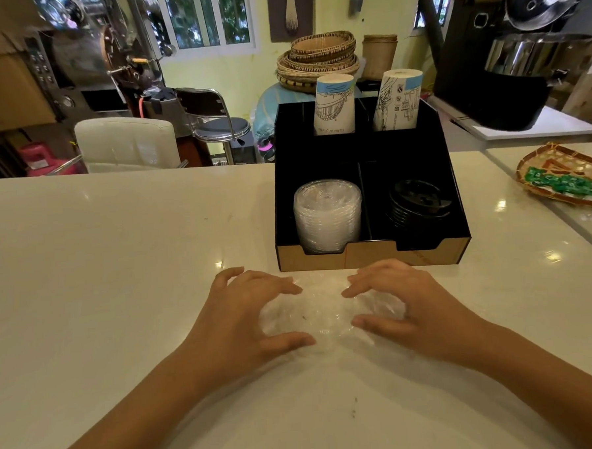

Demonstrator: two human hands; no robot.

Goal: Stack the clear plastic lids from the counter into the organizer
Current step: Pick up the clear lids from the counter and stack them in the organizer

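In the head view, a loose cluster of clear plastic lids is cupped on the white counter between the left hand and the right hand, fingers spread and curled around the lids, seemingly so they can be gathered. Whether they are gripped cannot be told. Just beyond, the black organizer is seen, with a clear lid stack in its front-left compartment, black lids front-right, and paper cups behind.
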